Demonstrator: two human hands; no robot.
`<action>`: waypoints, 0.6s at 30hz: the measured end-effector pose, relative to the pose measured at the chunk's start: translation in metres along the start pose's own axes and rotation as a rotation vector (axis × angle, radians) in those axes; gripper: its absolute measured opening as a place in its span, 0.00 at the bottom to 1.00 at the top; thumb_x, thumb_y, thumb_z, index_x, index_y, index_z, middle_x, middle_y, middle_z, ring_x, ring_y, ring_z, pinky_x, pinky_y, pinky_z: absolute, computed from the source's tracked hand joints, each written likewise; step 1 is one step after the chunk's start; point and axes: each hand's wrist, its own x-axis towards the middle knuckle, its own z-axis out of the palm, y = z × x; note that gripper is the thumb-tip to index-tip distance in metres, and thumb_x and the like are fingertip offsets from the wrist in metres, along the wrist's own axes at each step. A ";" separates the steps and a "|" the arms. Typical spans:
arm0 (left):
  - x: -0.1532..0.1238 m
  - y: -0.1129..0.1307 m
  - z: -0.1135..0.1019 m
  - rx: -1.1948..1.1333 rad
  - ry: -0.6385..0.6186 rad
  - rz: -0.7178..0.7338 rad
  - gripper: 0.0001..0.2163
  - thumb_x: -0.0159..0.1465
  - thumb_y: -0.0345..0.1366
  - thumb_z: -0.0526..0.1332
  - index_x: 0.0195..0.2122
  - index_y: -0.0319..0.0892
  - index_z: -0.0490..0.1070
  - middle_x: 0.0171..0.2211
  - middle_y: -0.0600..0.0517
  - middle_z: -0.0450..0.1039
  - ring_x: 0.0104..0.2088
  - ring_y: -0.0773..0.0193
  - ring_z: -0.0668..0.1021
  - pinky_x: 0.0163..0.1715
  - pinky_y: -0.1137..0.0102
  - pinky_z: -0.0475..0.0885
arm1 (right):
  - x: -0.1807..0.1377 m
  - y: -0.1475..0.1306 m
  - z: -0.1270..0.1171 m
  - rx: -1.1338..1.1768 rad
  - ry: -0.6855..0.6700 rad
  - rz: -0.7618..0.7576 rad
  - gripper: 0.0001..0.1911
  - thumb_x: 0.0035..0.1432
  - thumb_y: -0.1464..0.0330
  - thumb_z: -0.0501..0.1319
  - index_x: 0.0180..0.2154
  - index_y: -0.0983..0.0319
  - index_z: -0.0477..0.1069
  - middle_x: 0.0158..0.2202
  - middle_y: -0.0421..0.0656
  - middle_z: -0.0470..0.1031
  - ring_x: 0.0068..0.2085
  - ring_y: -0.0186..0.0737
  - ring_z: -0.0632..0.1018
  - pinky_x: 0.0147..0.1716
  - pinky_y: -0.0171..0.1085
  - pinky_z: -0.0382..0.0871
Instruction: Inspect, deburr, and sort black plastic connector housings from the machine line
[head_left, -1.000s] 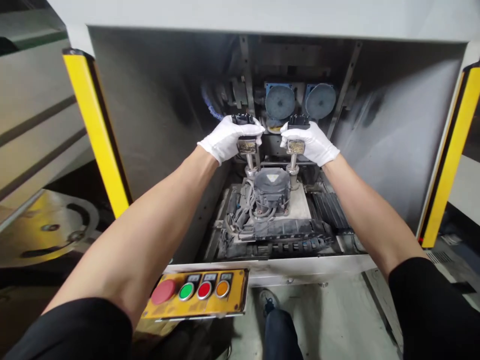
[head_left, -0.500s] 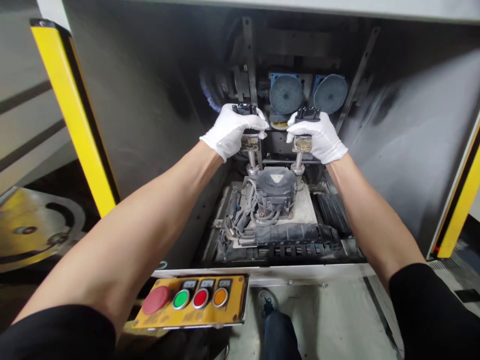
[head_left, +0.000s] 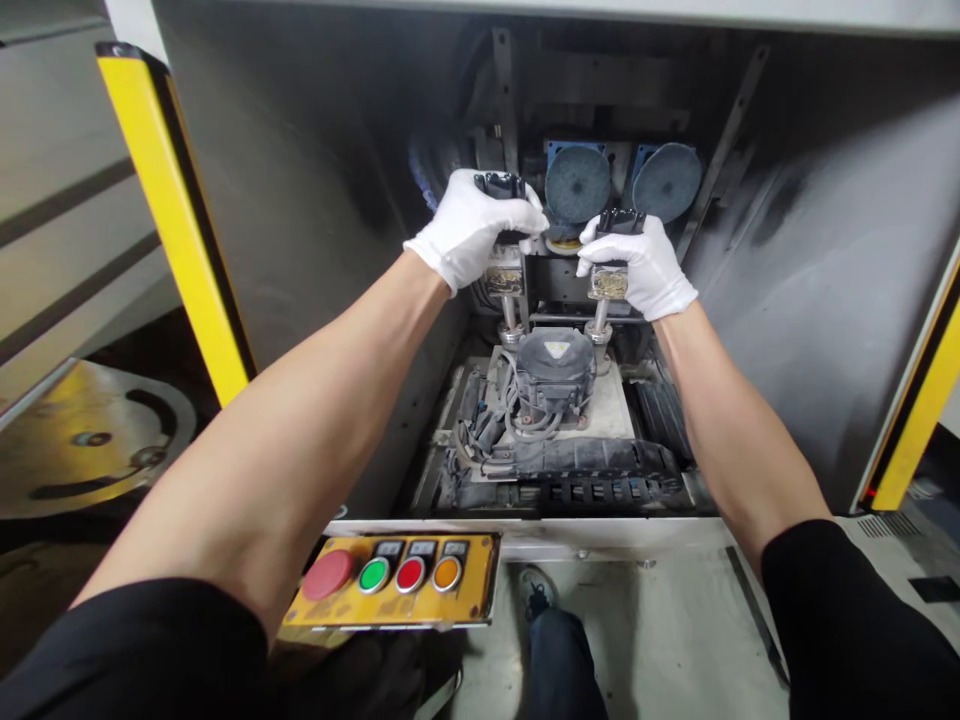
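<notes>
1. Along the left edge of the open machine bay, a yellow light-curtain post (head_left: 174,220) stands near my left arm; I'd judge that reaching across it could trip a stop.
2. Under that forearm sits a yellow control box (head_left: 397,580). A careless elbow could hit its red stop button (head_left: 328,574).
3. My gloved left hand (head_left: 469,228) has its fingers (head_left: 517,200) closed around a black-capped fitting (head_left: 504,262) on a steel post. Dust on the metal could make my grip slip.
4. Below, between both posts, hoses crowd a round grey housing (head_left: 553,368); anything dropped would land there.
5. My right hand (head_left: 637,265) has its fingers (head_left: 600,235) closed around a matching fitting (head_left: 609,283). Uneven force between my hands could make the pair bind.
</notes>
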 end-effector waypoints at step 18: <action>0.008 -0.008 0.006 -0.083 0.136 -0.043 0.09 0.49 0.37 0.73 0.27 0.47 0.73 0.27 0.50 0.73 0.31 0.58 0.75 0.30 0.61 0.72 | 0.008 -0.009 0.003 0.020 -0.003 0.039 0.08 0.47 0.74 0.72 0.27 0.62 0.74 0.22 0.38 0.75 0.24 0.36 0.77 0.29 0.37 0.74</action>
